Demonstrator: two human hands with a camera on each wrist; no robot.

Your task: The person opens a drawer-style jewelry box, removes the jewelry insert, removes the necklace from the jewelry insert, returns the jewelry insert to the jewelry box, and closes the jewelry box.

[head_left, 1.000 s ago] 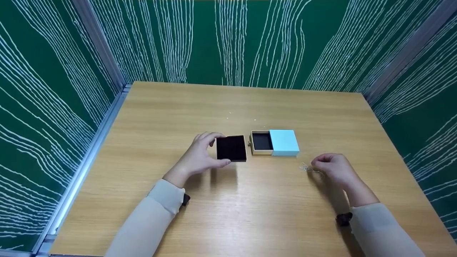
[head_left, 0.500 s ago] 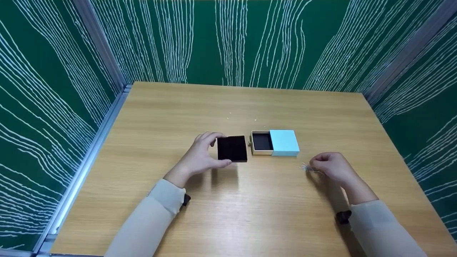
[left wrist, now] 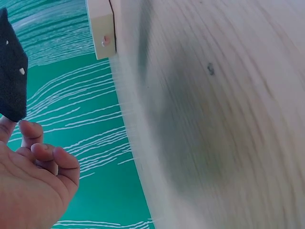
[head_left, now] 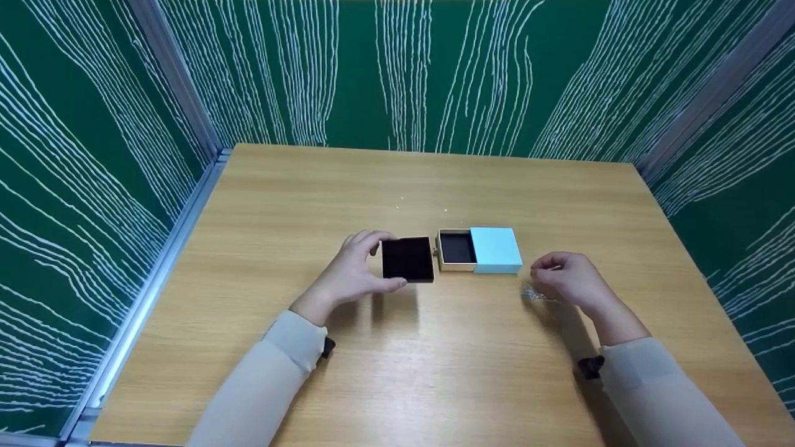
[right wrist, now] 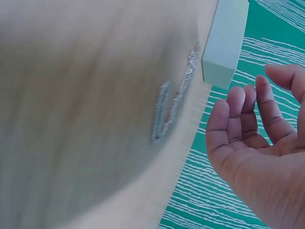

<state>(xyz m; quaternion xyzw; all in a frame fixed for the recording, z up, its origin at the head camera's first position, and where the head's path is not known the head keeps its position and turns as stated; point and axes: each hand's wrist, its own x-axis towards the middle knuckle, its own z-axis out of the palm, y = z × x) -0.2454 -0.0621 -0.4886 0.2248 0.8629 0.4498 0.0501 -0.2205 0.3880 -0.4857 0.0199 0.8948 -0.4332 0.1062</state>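
In the head view my left hand [head_left: 351, 274] grips a square black foam pad [head_left: 407, 259] by its left side, thumb at the near edge and fingers at the far edge. It is raised above the table. Pale specks dot the pad [left wrist: 13, 67] in the left wrist view. My right hand [head_left: 568, 278] hovers near a thin silvery chain [head_left: 532, 293] that lies on the table. The right wrist view shows this hand [right wrist: 259, 129] loosely curled, thumb and forefinger apart, holding nothing. The chain [right wrist: 178, 95] lies in a folded loop.
Just right of the pad stands a light-blue sleeve box [head_left: 495, 249], its black-lined drawer [head_left: 456, 248] pulled partly out to the left. A few tiny specks [head_left: 445, 210] lie behind it on the wooden table [head_left: 397, 385]. Green patterned panels [head_left: 360, 74] border the table.
My right hand has left the chain, rising a little forward and to the left; the chain stays on the table. My left hand and the foam pad have barely shifted.
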